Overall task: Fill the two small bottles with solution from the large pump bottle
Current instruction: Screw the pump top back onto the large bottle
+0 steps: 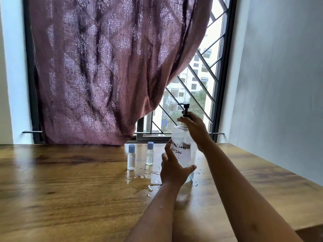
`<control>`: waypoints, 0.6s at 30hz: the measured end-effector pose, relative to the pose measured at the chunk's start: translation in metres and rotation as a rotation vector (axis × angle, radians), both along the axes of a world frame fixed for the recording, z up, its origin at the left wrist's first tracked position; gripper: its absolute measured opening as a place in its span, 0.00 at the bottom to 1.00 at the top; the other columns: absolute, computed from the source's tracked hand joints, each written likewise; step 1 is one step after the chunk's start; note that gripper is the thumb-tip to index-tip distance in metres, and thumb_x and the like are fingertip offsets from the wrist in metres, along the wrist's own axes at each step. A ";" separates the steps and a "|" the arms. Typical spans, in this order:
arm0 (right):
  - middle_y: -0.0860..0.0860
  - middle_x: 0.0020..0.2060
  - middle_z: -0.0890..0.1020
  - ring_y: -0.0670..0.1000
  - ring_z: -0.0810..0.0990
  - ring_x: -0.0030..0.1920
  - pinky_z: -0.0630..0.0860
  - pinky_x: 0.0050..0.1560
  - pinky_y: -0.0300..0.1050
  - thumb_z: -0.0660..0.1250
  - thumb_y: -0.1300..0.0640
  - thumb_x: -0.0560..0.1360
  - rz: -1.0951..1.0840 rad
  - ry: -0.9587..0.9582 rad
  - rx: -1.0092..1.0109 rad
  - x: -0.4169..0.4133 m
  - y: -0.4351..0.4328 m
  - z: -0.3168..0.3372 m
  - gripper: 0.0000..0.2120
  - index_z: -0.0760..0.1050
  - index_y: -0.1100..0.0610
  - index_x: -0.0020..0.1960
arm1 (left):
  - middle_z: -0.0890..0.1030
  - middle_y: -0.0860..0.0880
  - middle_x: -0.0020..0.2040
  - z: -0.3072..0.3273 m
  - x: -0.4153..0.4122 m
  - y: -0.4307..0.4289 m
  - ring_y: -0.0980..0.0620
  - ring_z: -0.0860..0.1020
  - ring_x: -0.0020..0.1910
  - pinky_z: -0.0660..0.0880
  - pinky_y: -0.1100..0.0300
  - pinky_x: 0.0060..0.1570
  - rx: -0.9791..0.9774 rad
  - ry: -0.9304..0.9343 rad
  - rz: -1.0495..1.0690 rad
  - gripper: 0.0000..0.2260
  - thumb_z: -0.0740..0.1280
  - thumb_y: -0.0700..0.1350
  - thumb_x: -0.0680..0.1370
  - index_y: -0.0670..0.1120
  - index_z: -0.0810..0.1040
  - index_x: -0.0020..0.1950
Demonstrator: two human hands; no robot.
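The large clear pump bottle (185, 151) with a black pump head and a white handwritten label stands on the wooden table (70, 189). My right hand (194, 126) is wrapped around its neck just under the pump. My left hand (172, 169) cups the lower body of the same bottle, thumb across the front, fingers spread. Two small clear bottles with blue caps stand upright to the left: one (131, 157) nearer, the other (149, 153) slightly farther back. Both hold clear liquid and have their caps on.
A puddle of spilled liquid (142, 180) spreads on the table in front of the small bottles, with droplets around the large bottle. A maroon curtain (108, 67) hangs over a barred window behind the table. A grey wall stands at the right.
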State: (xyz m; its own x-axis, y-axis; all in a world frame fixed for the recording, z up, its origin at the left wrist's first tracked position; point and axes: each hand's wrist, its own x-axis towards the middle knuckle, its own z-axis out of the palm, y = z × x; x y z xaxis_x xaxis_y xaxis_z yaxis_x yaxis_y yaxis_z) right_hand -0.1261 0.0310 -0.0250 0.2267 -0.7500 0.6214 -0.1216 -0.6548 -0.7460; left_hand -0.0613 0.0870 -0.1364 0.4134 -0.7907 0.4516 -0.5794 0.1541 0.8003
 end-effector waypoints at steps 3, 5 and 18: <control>0.53 0.42 0.81 0.52 0.79 0.43 0.76 0.49 0.52 0.71 0.53 0.72 -0.058 -0.064 -0.027 -0.002 -0.002 -0.003 0.09 0.73 0.54 0.47 | 0.67 0.45 0.65 0.001 0.000 -0.001 0.42 0.70 0.64 0.74 0.45 0.59 -0.001 -0.012 -0.001 0.49 0.77 0.55 0.63 0.58 0.46 0.71; 0.49 0.40 0.79 0.51 0.78 0.42 0.76 0.46 0.49 0.76 0.50 0.65 -0.134 -0.101 0.031 -0.001 -0.003 0.000 0.19 0.72 0.56 0.49 | 0.66 0.45 0.65 0.001 0.000 -0.001 0.42 0.70 0.64 0.74 0.45 0.59 -0.005 -0.026 -0.008 0.49 0.77 0.55 0.63 0.58 0.46 0.71; 0.54 0.39 0.81 0.51 0.78 0.41 0.74 0.46 0.47 0.71 0.56 0.72 0.045 -0.105 0.025 -0.010 -0.002 -0.006 0.07 0.77 0.59 0.46 | 0.67 0.45 0.65 0.000 0.000 -0.001 0.43 0.70 0.64 0.74 0.46 0.58 -0.019 -0.013 -0.010 0.48 0.77 0.55 0.62 0.60 0.46 0.70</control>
State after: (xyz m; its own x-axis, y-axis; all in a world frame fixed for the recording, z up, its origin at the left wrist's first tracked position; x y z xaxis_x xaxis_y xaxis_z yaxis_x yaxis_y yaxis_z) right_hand -0.1365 0.0293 -0.0307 0.1951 -0.7560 0.6248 -0.0134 -0.6390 -0.7691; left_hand -0.0613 0.0862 -0.1364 0.4000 -0.7860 0.4713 -0.5880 0.1744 0.7899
